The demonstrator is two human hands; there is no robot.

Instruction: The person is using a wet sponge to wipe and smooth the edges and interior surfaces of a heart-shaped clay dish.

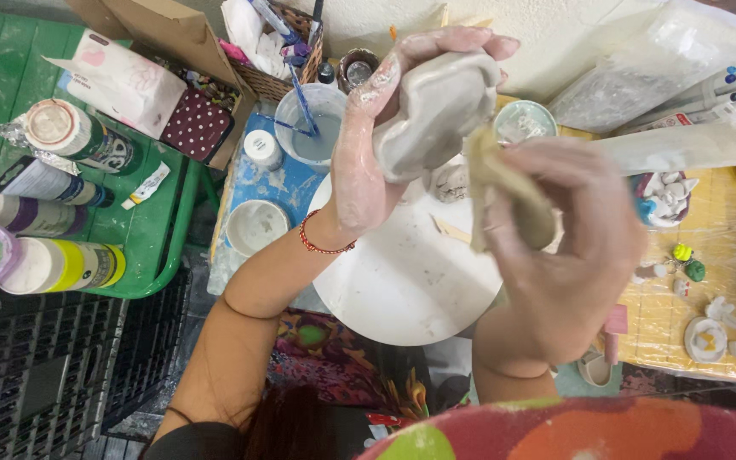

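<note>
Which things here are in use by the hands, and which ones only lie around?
In use:
left hand holding grey clay piece
right hand pressing tan sponge against it
white round board under them

Lying around:
water cup
spray cans
wicker basket
small painted figures

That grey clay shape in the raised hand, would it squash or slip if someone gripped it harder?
The grey clay piece looks wet and smooth, and the left hand holding it is smeared with slip, so it is probably slippery. Its soft, rounded edges suggest it could dent under firm pressure. The right hand presses a tan sponge to it, which looks floppy.
</note>
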